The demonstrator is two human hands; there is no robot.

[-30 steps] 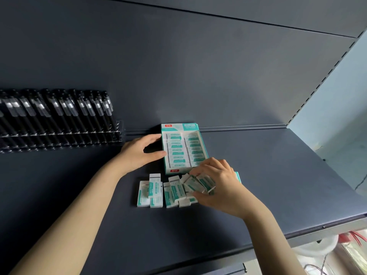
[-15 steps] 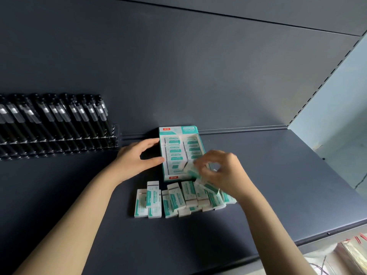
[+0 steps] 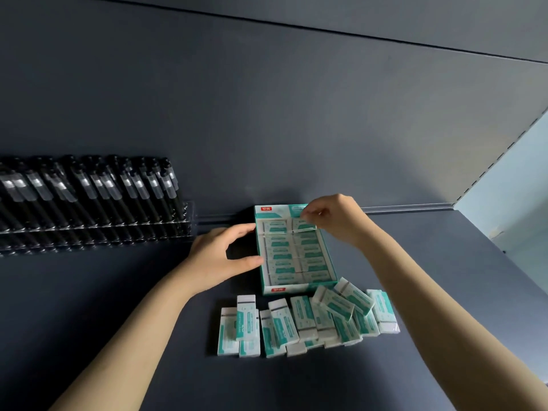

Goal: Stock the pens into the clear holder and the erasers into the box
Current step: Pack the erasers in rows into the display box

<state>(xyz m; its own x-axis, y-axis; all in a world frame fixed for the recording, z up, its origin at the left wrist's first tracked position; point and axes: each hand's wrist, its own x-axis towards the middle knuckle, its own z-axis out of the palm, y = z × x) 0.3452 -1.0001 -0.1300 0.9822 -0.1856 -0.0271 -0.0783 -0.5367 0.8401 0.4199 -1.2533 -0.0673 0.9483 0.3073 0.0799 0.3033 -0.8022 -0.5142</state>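
A teal and white eraser box (image 3: 268,290) lies open on the dark shelf, holding two columns of erasers. My left hand (image 3: 221,258) grips its left wall with thumb and fingers. My right hand (image 3: 333,219) is over the box's far right corner and pinches one eraser (image 3: 303,224) at the top of the right column. Several loose erasers (image 3: 299,321) lie in a heap in front of the box. At the left, a clear holder (image 3: 98,229) is filled with several black pens (image 3: 89,185).
The dark shelf (image 3: 415,307) ends at a back wall rail (image 3: 409,208) behind the box. Its right edge meets a pale wall (image 3: 516,203). Open shelf surface lies to the right of the erasers and in front of the pen holder.
My right hand lifted an eraser from the heap and carried it up to the far right corner of the box. My left hand stayed on the box's left wall.
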